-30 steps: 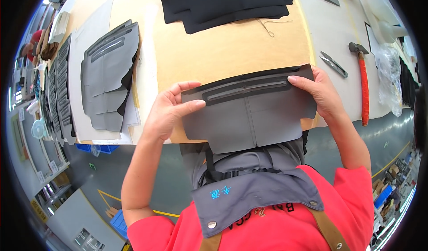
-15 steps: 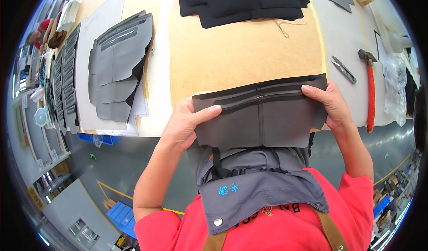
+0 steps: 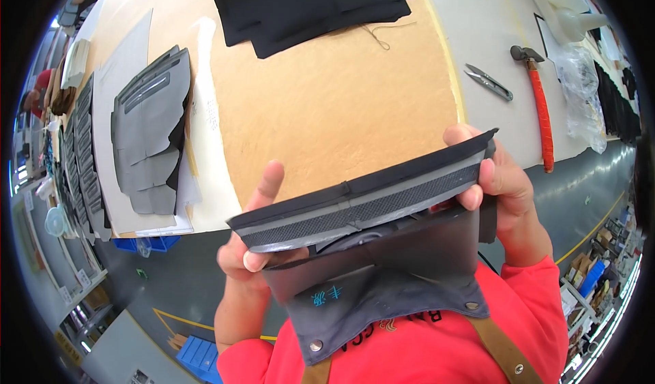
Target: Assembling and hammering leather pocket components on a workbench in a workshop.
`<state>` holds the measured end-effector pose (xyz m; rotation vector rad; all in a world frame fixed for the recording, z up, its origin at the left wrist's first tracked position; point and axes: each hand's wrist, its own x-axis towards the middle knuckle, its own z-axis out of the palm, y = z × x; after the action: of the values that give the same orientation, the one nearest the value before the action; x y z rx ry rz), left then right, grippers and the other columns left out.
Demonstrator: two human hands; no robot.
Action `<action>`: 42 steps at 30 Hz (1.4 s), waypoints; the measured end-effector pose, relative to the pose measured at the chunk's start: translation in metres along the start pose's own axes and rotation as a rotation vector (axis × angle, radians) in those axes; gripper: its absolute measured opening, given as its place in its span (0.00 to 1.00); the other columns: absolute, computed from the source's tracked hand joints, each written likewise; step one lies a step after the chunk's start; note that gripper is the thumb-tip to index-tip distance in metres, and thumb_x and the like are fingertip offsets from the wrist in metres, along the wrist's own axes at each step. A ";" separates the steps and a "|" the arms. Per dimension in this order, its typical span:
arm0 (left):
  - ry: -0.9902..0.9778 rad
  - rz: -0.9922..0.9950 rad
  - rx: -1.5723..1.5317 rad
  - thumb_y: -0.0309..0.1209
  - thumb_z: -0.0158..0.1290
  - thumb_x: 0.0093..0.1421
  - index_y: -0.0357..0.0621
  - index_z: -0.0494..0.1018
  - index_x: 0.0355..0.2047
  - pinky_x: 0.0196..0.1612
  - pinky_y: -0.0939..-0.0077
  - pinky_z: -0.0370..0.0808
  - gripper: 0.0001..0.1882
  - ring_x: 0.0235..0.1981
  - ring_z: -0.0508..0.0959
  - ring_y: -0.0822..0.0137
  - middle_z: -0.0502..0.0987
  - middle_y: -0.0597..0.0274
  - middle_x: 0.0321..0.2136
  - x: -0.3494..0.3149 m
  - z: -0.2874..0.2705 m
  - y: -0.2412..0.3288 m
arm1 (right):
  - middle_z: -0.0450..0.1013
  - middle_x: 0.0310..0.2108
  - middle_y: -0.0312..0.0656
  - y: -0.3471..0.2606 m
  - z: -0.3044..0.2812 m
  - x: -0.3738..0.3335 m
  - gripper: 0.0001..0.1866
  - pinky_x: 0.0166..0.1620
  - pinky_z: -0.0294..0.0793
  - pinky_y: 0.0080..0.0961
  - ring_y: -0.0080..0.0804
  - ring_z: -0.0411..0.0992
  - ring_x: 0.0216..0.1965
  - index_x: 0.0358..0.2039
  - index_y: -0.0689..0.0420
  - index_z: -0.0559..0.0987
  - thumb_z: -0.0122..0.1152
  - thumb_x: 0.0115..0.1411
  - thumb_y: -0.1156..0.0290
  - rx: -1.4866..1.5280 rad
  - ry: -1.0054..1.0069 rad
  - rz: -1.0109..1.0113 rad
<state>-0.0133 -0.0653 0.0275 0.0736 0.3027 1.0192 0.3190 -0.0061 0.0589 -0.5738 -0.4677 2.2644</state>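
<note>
I hold a grey cut fabric panel (image 3: pixel 361 210) with a dark mesh strip and black edging up close to my chest, tilted so its top edge faces the camera. My left hand (image 3: pixel 249 237) grips its left end, thumb on the front and a finger raised behind it. The panel's right end is pinched by my right hand (image 3: pixel 495 179). Beyond the panel lies the tan work board (image 3: pixel 327 111) on the table. My grey apron bib (image 3: pixel 382 309) hangs below the panel.
A stack of grey panels (image 3: pixel 150 128) lies at the left on white sheets. Black fabric (image 3: pixel 314 5) is piled at the board's far edge. To the right lie metal snips (image 3: pixel 490 82) and an orange-handled hammer (image 3: pixel 537 104). Clear plastic (image 3: pixel 580 91) sits further right.
I have lifted the panel off the table edge and brought it much closer to my face, tilting it edge-on. Both hands kept their grip on its ends.
</note>
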 end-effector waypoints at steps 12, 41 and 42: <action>0.450 -0.154 0.673 0.40 0.62 0.69 0.38 0.70 0.63 0.55 0.75 0.75 0.28 0.48 0.79 0.71 0.80 0.61 0.47 0.050 -0.019 0.059 | 0.78 0.42 0.40 -0.004 -0.038 0.038 0.29 0.57 0.75 0.29 0.33 0.77 0.48 0.59 0.56 0.73 0.76 0.61 0.65 -0.360 0.468 0.022; 0.693 0.382 1.938 0.25 0.64 0.60 0.37 0.81 0.32 0.30 0.79 0.75 0.04 0.23 0.78 0.76 0.80 0.63 0.28 0.079 -0.018 0.017 | 0.75 0.41 0.38 0.045 -0.037 0.054 0.06 0.39 0.74 0.19 0.22 0.73 0.34 0.44 0.61 0.83 0.65 0.66 0.79 -1.272 0.455 -0.314; 0.700 0.375 1.941 0.24 0.64 0.60 0.37 0.81 0.32 0.30 0.79 0.75 0.04 0.23 0.77 0.76 0.80 0.64 0.28 0.079 -0.018 0.017 | 0.75 0.41 0.38 0.045 -0.037 0.054 0.06 0.39 0.74 0.19 0.22 0.73 0.34 0.44 0.61 0.83 0.65 0.66 0.79 -1.266 0.457 -0.312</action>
<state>0.0065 0.0092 -0.0030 1.5787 1.8873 0.7231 0.2790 0.0096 -0.0077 -1.4419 -1.6029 1.2436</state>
